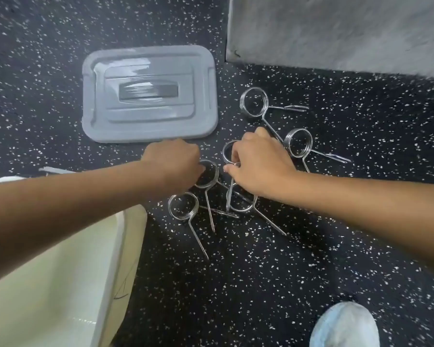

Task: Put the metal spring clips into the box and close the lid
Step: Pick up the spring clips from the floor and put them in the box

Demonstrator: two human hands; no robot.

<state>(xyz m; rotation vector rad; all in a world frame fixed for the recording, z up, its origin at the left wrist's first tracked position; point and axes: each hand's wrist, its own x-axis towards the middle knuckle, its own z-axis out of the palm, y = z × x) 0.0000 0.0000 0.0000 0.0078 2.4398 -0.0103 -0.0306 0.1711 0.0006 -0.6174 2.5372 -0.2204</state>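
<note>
Several metal spring clips lie in a loose heap on the dark speckled floor. My left hand (176,162) is closed over the coil of one spring clip (207,175). My right hand (258,164) pinches another spring clip (228,152) at its coil, fingers curled around the wire. More clips lie apart: one far clip (254,101), one at the right (298,142), one near me (183,206). The grey lid (149,93) lies flat on the floor beyond my left hand. The open cream box (110,266) stands at lower left, under my left forearm.
A pale marbled block or wall base (336,33) fills the upper right. A light blue shoe tip (345,325) shows at the bottom right. Speckled floor stretches between the box and the shoe.
</note>
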